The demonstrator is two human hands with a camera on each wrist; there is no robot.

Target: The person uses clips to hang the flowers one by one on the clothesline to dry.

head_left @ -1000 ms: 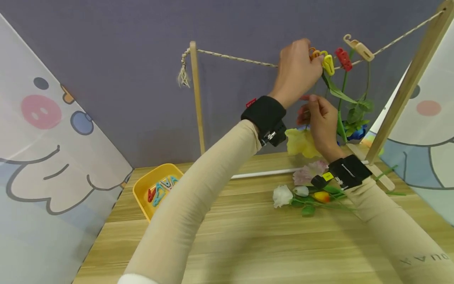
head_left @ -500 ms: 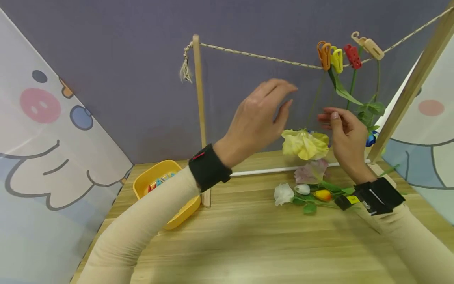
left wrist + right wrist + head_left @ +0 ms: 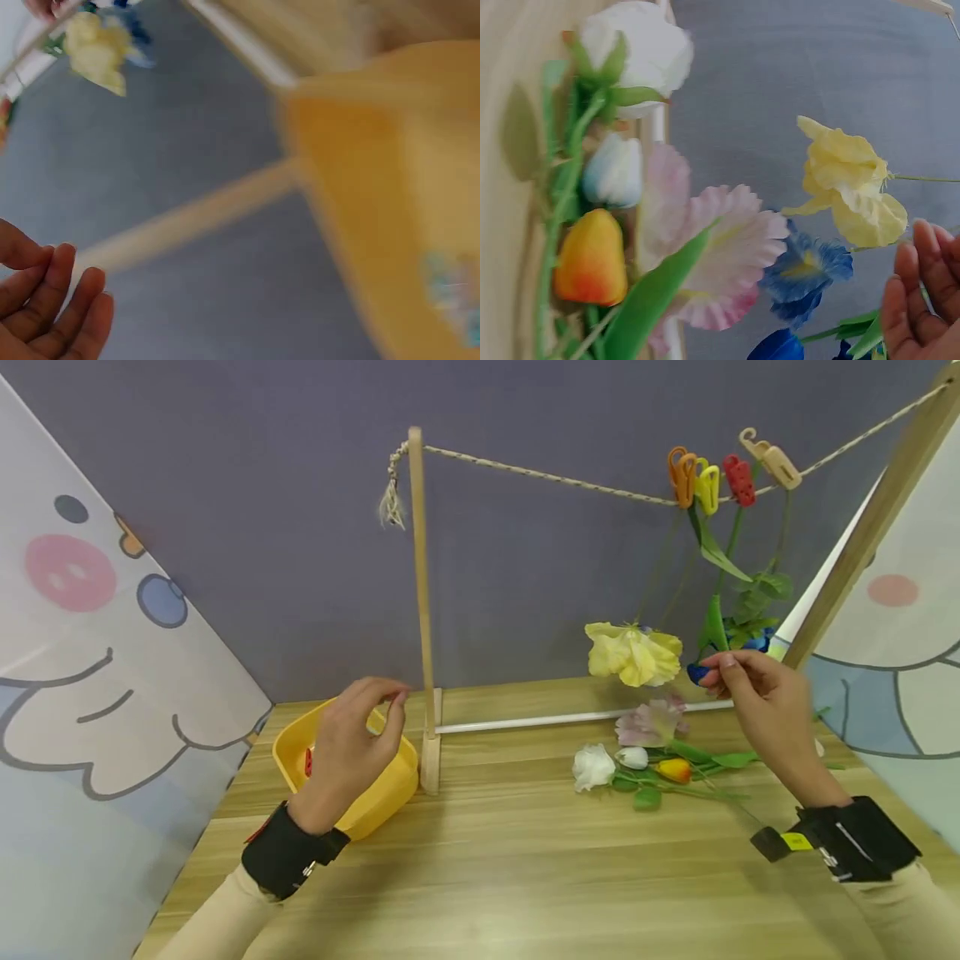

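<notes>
My left hand (image 3: 378, 710) hovers over the yellow bin (image 3: 393, 777) at the left of the table, fingers loosely curled and holding nothing. In the left wrist view its fingers (image 3: 56, 304) are bare beside the blurred bin (image 3: 390, 225). My right hand (image 3: 722, 665) hangs in the air next to a blue flower (image 3: 696, 673) and right of the hanging yellow flower (image 3: 633, 653), gripping nothing. Orange (image 3: 681, 475), yellow (image 3: 707, 487), red (image 3: 738, 479) and beige (image 3: 776, 463) clips sit on the rope (image 3: 540, 477), holding stems.
A wooden post (image 3: 422, 610) stands beside the bin. On the table lie a white flower (image 3: 592, 766), a pink flower (image 3: 648, 724) and an orange tulip (image 3: 675, 770). Cartoon panels stand on both sides, a grey wall behind.
My left hand has left the clips on the rope and come down to the yellow bin. My right hand has dropped lower and to the right, away from the stem.
</notes>
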